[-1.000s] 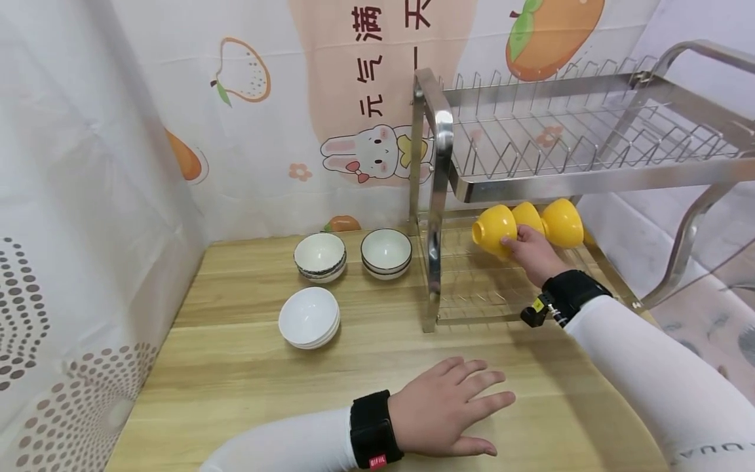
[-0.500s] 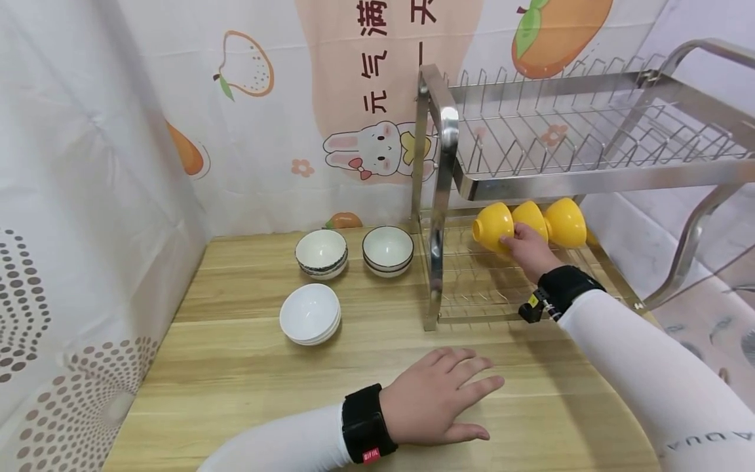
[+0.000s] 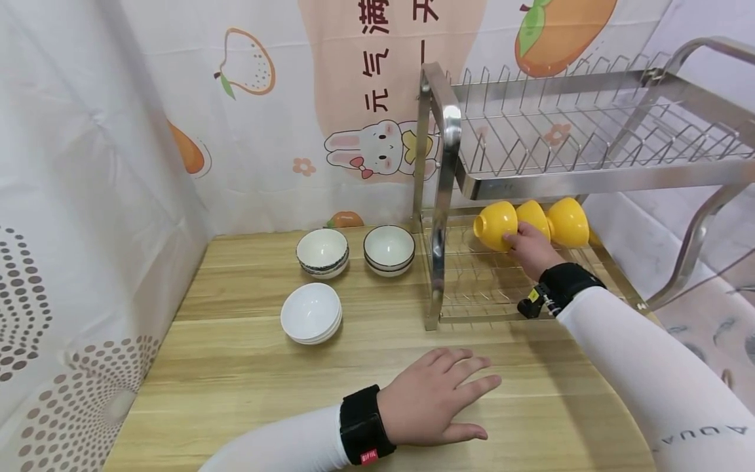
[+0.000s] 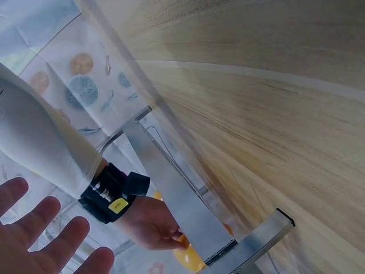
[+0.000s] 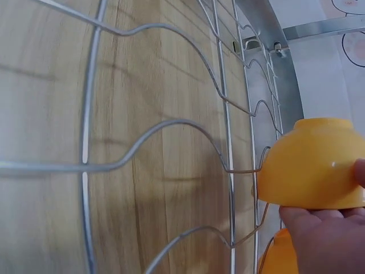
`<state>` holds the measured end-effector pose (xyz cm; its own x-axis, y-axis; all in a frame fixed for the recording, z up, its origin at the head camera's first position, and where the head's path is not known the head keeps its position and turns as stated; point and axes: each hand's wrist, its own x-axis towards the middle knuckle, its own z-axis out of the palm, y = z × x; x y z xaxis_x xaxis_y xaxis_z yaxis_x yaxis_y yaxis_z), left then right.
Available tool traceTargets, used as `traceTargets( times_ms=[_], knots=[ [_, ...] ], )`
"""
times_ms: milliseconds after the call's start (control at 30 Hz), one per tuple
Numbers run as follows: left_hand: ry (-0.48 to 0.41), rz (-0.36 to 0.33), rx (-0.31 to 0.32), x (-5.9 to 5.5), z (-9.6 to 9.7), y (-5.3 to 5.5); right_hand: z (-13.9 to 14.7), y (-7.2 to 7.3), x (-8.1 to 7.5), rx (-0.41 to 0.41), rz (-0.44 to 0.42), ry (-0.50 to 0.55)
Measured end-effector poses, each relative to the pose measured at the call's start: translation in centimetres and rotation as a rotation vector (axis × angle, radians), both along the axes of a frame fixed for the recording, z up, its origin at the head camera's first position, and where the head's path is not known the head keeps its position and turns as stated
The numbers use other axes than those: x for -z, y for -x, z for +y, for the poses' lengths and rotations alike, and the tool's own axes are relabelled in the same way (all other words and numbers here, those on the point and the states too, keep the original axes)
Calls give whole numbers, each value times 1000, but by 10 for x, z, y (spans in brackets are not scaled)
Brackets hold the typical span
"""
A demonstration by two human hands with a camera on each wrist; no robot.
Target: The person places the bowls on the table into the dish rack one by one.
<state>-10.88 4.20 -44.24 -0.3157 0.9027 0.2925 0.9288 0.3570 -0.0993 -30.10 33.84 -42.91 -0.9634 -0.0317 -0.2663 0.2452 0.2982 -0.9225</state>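
Yellow bowl (image 3: 494, 224) pinched in right hand (image 3: 533, 252); left hand (image 3: 433, 400) spread; stacked white bowls (image 3: 310, 313) show in head view alone.

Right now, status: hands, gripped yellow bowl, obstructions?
Right hand grips leftmost glossy yellow round bowl. Left hand spread, holding nothing, over pale wooden table. Possibly in the way: second yellow bowl alongside, silver metal rack's upper tier overhead.

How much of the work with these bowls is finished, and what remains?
Done, it seems: two yellow bowls are on their sides on the lower rack tier. In hand: the right hand holds the leftmost yellow bowl in that row; whether it is fully seated is unclear. Probably left, if they too belong there: the three stacks of pale bowls on the table.
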Motion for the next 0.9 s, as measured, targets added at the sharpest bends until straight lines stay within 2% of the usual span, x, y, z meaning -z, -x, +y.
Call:
traceTargets(
  times_ms=[167,600,900],
  knots=[
    [-6,-1,5,0,0,-1,-3,0,-1,11,-2,-46],
    [8,-11,-11,2,1,-1,-5,-1,-4,-23,-8,-234],
    [27,-38,-30,3,-1,-2,-6,-8,-5,-80,-7,-228]
  ],
)
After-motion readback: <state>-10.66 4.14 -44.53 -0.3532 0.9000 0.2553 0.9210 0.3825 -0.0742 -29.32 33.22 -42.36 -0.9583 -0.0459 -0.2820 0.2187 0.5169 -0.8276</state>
